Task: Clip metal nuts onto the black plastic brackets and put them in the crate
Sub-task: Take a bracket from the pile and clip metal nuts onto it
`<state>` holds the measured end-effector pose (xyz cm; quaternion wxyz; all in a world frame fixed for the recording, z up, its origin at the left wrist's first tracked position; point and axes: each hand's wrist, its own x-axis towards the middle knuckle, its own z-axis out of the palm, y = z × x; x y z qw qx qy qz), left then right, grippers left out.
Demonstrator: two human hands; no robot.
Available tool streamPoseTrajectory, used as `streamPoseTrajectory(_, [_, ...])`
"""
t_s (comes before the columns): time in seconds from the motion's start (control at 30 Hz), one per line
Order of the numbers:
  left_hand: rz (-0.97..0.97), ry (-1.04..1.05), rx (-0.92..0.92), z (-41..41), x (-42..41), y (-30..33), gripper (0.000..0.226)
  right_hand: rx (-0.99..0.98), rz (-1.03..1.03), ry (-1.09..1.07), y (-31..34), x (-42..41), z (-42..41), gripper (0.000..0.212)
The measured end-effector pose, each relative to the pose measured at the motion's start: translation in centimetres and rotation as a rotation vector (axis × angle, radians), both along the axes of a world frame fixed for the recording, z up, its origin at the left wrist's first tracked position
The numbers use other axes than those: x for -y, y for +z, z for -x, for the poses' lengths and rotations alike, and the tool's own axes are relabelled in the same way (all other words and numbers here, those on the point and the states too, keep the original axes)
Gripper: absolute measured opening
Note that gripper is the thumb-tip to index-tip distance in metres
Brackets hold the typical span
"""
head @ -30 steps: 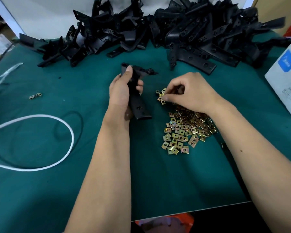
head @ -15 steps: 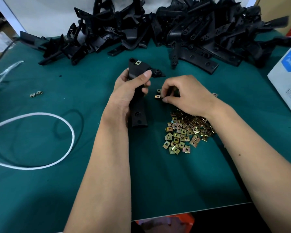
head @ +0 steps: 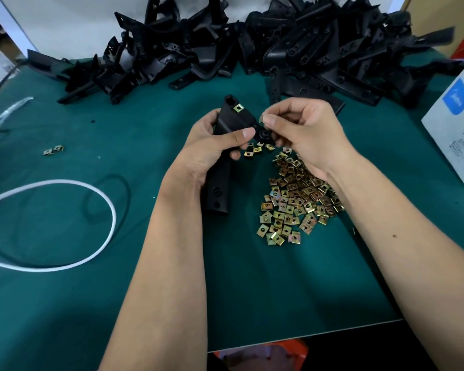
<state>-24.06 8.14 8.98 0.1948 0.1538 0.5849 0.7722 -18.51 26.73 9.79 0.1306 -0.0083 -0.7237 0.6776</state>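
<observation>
1. Now the left hand is gripping a black bracket above the green mat, one brass nut sitting clipped near its top end.
2. Meanwhile the right hand is pinching at the bracket's side tab; whether it holds a nut, I cannot tell.
3. Loose nuts are lying heaped just beside, under the right wrist.
</observation>
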Motion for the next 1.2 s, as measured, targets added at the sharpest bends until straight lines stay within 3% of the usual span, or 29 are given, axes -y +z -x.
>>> streamPoseTrajectory(0.47, [0.048, -0.02, -0.02, 0.28, 0.06, -0.24, 0.034, 0.047, 0.081, -0.055, -0.32, 0.06, 0.21, 0.007])
streamPoseTrajectory(0.73, [0.048, -0.042, -0.026, 0.18, 0.13, -0.15, 0.054, 0.111, 0.149, -0.01, -0.24, -0.15, 0.23, 0.007])
streamPoseTrajectory(1.2, [0.103, 0.003, -0.072, 0.37, -0.29, -0.69, 0.037, 0.182, 0.135, -0.101, -0.32, 0.59, 0.07, 0.005])
